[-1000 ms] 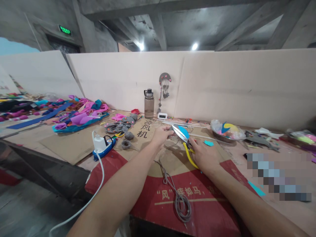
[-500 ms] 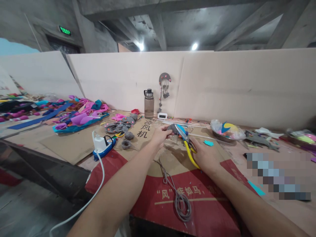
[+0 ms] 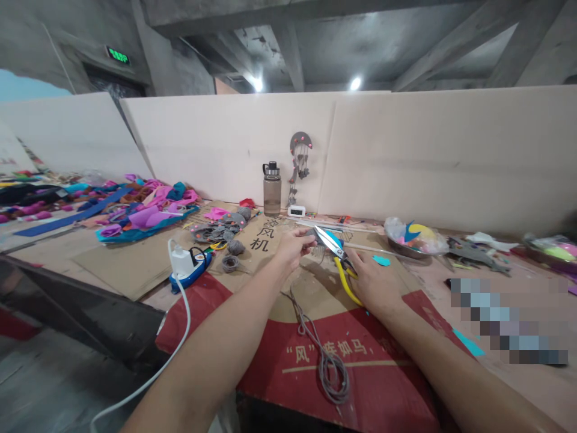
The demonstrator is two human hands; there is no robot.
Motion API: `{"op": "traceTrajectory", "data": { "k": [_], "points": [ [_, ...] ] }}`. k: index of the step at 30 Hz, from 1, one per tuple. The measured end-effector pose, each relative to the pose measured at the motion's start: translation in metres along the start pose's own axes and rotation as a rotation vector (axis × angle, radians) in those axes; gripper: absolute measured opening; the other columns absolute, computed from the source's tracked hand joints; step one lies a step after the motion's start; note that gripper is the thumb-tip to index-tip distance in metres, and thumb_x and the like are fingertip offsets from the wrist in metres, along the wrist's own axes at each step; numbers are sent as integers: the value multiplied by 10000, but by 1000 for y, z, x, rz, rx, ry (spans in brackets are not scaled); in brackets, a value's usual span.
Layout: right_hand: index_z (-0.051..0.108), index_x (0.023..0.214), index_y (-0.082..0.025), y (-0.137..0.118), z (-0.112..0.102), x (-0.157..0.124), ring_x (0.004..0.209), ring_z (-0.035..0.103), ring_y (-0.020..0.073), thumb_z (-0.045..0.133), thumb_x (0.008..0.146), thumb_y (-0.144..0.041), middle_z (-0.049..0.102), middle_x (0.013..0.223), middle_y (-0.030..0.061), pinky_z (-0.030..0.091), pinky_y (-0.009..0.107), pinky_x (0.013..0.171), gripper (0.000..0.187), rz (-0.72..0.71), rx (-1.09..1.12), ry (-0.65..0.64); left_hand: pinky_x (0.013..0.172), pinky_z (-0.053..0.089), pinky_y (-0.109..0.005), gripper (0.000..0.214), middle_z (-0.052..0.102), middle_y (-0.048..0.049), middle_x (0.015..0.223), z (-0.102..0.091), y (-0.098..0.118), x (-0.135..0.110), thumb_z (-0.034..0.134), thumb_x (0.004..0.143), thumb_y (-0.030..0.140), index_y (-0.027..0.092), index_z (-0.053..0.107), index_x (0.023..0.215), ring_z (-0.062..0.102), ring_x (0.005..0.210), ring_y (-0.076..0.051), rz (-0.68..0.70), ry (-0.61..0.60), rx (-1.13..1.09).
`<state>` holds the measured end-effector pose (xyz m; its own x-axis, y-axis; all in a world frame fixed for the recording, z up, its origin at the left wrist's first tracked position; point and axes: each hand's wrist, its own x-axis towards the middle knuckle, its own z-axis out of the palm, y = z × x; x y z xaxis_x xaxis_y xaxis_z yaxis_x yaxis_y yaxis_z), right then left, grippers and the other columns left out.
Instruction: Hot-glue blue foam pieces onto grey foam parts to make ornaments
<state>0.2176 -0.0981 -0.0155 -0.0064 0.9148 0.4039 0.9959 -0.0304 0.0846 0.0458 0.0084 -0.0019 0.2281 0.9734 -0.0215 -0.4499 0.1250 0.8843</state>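
Observation:
My left hand [image 3: 295,245] pinches a small grey piece [image 3: 319,242], seemingly felt, above the cardboard. Closed around the yellow-handled scissors [image 3: 347,282], my right hand [image 3: 374,281] has the metal blades pointing up and left across the grey piece. The blades partly cover it, and whether they are cutting it I cannot tell. Below my hands, a loosely coiled grey cord [image 3: 333,376] lies on the red and brown printed cardboard [image 3: 374,397]. A turquoise scrap [image 3: 381,260] lies just beyond my right hand.
A water bottle [image 3: 271,192] and a small white clock [image 3: 296,211] stand along the white partition. Left are grey yarn balls [image 3: 235,247], a blue power strip [image 3: 192,276] with a white cable, and colourful felt [image 3: 153,216]. A bowl [image 3: 412,249] of bagged pieces sits right.
The scissor blades have shifted slightly left and turned, showing more of their bright faces and covering more of the grey piece. My left hand has barely moved.

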Motion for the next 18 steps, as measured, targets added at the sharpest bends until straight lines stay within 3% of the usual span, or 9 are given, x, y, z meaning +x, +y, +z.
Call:
{"op": "traceTrajectory", "data": {
  "k": [18],
  "points": [
    [471, 1368, -202, -2, -4, -1, 969, 634, 239, 488, 887, -172, 651, 1141, 128, 415, 288, 667, 482, -39, -96, 7, 522, 383, -186, 157, 646, -24, 671, 2, 4, -5, 667, 720, 16, 125, 663, 833, 599, 572, -83, -40, -8, -50]
  ]
}}
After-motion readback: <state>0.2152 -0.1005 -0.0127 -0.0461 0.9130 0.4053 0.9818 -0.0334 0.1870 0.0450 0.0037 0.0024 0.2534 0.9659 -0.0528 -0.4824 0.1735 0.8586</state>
